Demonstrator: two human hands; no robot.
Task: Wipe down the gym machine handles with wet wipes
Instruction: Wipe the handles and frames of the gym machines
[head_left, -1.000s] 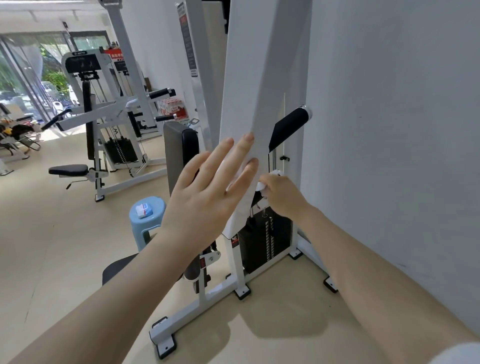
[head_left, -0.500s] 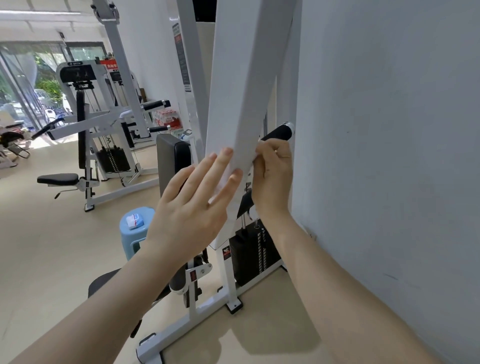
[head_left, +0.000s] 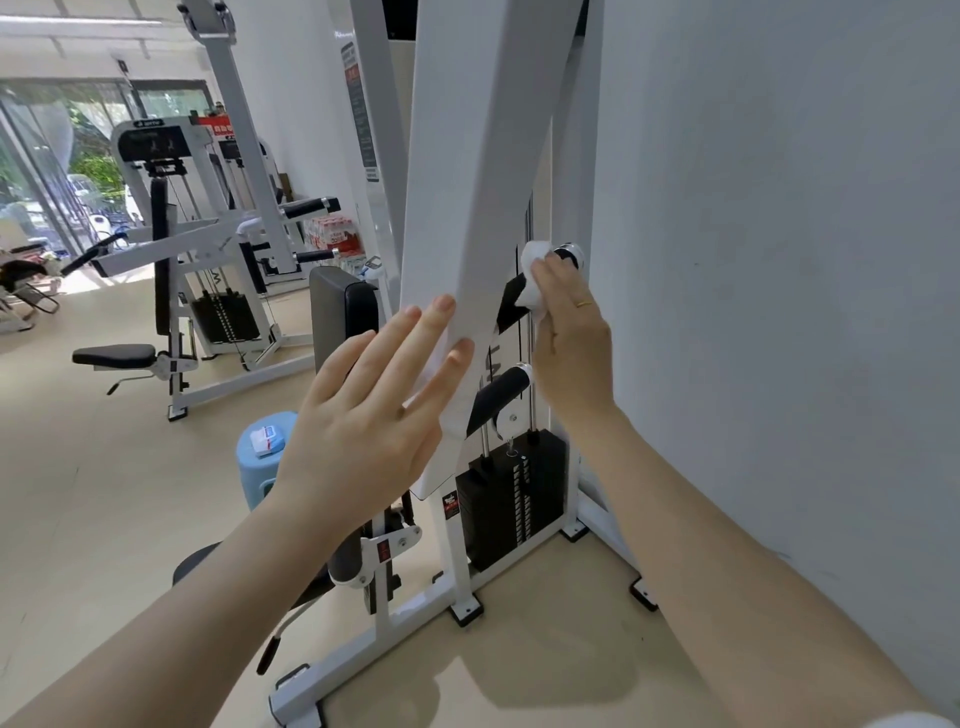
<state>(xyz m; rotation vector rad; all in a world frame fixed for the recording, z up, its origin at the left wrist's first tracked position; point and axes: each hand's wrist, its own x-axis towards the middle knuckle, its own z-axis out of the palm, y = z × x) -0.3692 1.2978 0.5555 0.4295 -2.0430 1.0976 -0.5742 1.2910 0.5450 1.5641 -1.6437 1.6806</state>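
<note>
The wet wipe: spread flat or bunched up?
Bunched up. The wet wipe shows as a crumpled white wad wrapped on the upper black handle, gripped by the right hand.

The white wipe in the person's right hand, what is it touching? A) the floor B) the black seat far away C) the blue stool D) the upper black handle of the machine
D: the right hand grips the white wipe around the upper black handle, close to its chrome end cap, while the left hand lies flat on the white machine arm.
</note>
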